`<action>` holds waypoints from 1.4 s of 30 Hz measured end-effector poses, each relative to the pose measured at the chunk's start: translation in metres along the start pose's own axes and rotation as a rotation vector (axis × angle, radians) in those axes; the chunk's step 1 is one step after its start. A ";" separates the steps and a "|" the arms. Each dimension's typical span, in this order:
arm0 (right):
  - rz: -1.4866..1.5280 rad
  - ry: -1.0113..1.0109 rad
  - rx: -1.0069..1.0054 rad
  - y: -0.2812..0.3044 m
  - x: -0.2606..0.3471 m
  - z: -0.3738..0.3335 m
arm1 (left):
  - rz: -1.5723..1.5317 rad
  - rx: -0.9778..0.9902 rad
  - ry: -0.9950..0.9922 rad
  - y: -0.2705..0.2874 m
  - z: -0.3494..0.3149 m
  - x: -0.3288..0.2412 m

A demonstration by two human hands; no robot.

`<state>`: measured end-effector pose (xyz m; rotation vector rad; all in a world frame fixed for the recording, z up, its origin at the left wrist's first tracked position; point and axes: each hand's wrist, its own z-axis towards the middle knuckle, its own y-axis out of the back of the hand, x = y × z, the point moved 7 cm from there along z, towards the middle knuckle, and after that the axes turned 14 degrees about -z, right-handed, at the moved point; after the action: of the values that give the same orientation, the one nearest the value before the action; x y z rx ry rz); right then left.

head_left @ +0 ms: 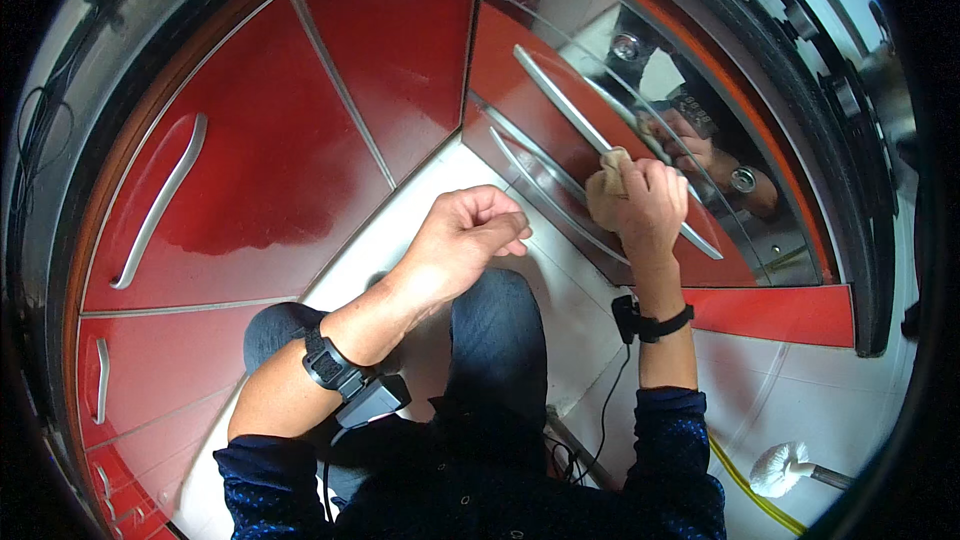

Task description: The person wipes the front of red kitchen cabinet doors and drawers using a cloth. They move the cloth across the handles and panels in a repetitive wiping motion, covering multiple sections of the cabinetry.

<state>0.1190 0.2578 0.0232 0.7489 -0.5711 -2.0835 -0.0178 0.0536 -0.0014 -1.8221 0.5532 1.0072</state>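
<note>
My right hand is closed around a crumpled tan cloth. It presses the cloth against the long silver handle on the red and glossy dark cabinet front to the right. The lower part of that handle comes out below my fingers. My left hand hangs in the air above my knee, its fingers curled together. Whether anything small sits between those fingertips I cannot make out. A second silver handle is fixed lower on the same front, partly behind the cloth.
Red cabinet doors with a curved silver handle stand on the left. A dark countertop edge curves along the right. On the tiled floor lie a white brush and a yellow hose. A black cable hangs from my right wrist.
</note>
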 end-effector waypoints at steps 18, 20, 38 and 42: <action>-0.179 0.208 0.246 -0.095 0.105 0.128 | -0.210 0.032 -0.129 0.048 -0.020 -0.005; -0.235 0.193 0.361 -0.081 0.094 0.106 | -0.198 0.046 -0.129 0.050 -0.024 -0.009; -0.260 0.350 0.255 -0.096 0.102 0.122 | -0.149 0.003 -0.215 0.064 -0.028 -0.028; -0.233 0.277 0.266 -0.107 0.100 0.126 | -0.204 0.019 -0.204 0.056 -0.028 -0.022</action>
<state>-0.0737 0.2509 0.0168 1.2877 -0.6357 -2.0847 -0.0596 0.0023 -0.0067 -1.6966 0.2464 1.0284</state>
